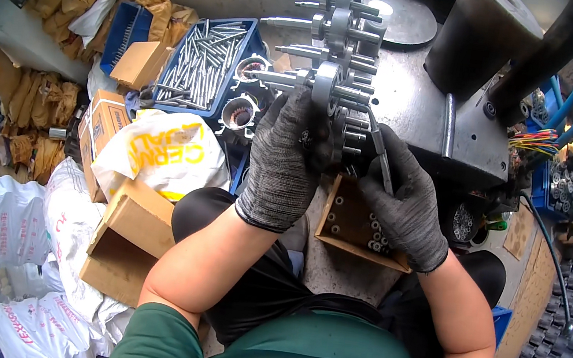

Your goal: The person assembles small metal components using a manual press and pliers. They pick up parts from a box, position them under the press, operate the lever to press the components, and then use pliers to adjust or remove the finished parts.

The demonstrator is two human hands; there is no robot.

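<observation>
A row of silver shafts with round metal rings (326, 85) on them stands in front of me at the table's left edge. My left hand (282, 160), in a dark grey knit glove, reaches up to the nearest shaft (279, 80), its fingers closed around the part below the ring. Some of those fingers are lost in the dark area beneath. Also gloved, my right hand (405, 200) grips a slim grey metal tool (378, 148). The tool's tip points up toward the shaft's right end; whether it touches cannot be made out.
A metal work table (416, 102) carries a big dark cylinder (481, 41) and an upright rod (448, 125). Below my hands sits a cardboard box (339, 224) with small round parts. To the left are a blue bin (204, 63) of pins, white sacks (7, 215) and an open carton (134, 230).
</observation>
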